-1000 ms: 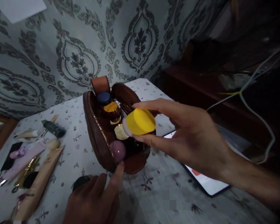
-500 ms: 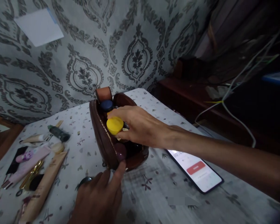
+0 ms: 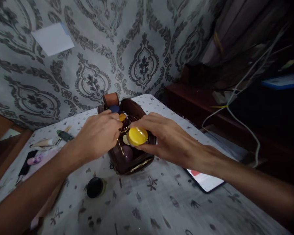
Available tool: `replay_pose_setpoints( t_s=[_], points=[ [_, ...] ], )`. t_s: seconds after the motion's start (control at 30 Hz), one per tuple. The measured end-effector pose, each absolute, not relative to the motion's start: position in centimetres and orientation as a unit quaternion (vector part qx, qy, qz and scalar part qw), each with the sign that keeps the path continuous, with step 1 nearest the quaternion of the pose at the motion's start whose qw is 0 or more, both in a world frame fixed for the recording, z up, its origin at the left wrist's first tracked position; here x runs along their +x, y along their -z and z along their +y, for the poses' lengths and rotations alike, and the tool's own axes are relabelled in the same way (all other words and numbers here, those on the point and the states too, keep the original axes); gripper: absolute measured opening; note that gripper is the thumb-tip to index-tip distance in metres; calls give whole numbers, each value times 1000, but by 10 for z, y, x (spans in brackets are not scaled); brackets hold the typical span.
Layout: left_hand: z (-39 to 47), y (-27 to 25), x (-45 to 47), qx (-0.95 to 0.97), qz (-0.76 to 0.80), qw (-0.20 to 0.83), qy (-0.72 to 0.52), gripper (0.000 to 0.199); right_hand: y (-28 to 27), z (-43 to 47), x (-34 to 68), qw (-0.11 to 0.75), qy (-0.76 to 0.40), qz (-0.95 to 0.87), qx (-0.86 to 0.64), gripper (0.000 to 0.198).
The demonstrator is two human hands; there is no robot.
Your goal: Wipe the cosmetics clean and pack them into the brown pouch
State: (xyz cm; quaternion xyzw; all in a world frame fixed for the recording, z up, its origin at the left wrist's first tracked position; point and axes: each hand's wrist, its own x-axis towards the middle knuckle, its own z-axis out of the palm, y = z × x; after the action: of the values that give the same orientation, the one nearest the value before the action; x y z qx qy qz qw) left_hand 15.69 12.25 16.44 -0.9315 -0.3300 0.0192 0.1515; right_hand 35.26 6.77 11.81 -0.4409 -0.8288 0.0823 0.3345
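A brown zip bag (image 3: 132, 166) stands unzipped on the table. My right hand (image 3: 161, 137) holds a round yellow-lidded container (image 3: 137, 136) between thumb and fingers, over the opening. My left hand (image 3: 100, 132) is closed over the bag's left rim, its fingertips partly hidden beside a small dark bottle with an orange cap (image 3: 122, 117). Inside the bag are a dark blue round lid (image 3: 114, 109) and a purplish rounded item (image 3: 127, 153). An orange-brown piece (image 3: 111, 99) sticks up at the back.
A black-lidded jar (image 3: 95, 187) stands in front of the bag. Left lie a dark green tube (image 3: 64, 135), a purple figure (image 3: 35, 159) and other cosmetics, partly behind my left arm. A phone (image 3: 205, 182) lies under my right forearm. White cables (image 3: 242, 120) hang at the right.
My left hand has moved up from the bag's front to its left rim, uncovering the black-lidded jar. My right hand has drawn the yellow-lidded container rightward, and the orange-capped bottle now shows.
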Motion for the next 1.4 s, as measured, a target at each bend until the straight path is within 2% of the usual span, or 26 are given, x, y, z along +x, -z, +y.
replay_pose_setpoints(
  t_s=[0.07, 0.2, 0.3, 0.4, 0.5, 0.63, 0.77, 0.97, 1.17, 1.4],
  points=[
    [130, -167, 174, -927, -310, 160, -134, 28, -116, 58, 362, 394, -76, -797, -452, 30],
    [127, -172, 198, -910, -279, 136, -275, 42, -113, 43, 380, 494, -69, -705, -504, 31],
    [124, -168, 211, -891, -277, 108, -343, 42, -112, 37, 390, 520, -80, -667, -528, 35],
    [125, -154, 219, -873, -294, 87, -379, 31, -111, 32, 395, 525, -92, -661, -527, 36],
    [124, -141, 222, -866, -297, 85, -393, 19, -109, 29, 396, 526, -106, -665, -520, 34],
    [126, -134, 223, -856, -301, 79, -413, 20, -107, 29, 396, 529, -111, -670, -509, 32],
    [131, -134, 221, -857, -298, 51, -418, 32, -106, 29, 396, 531, -108, -675, -501, 28],
    [139, -152, 221, -845, -340, 24, -411, 51, -101, 25, 399, 533, -114, -667, -508, 32],
    [155, -190, 218, -843, -368, 31, -392, 52, -102, 23, 402, 525, -114, -675, -506, 34],
    [172, -164, 214, -872, -394, 50, -287, 70, -106, 26, 394, 506, -112, -682, -516, 31]
  ],
)
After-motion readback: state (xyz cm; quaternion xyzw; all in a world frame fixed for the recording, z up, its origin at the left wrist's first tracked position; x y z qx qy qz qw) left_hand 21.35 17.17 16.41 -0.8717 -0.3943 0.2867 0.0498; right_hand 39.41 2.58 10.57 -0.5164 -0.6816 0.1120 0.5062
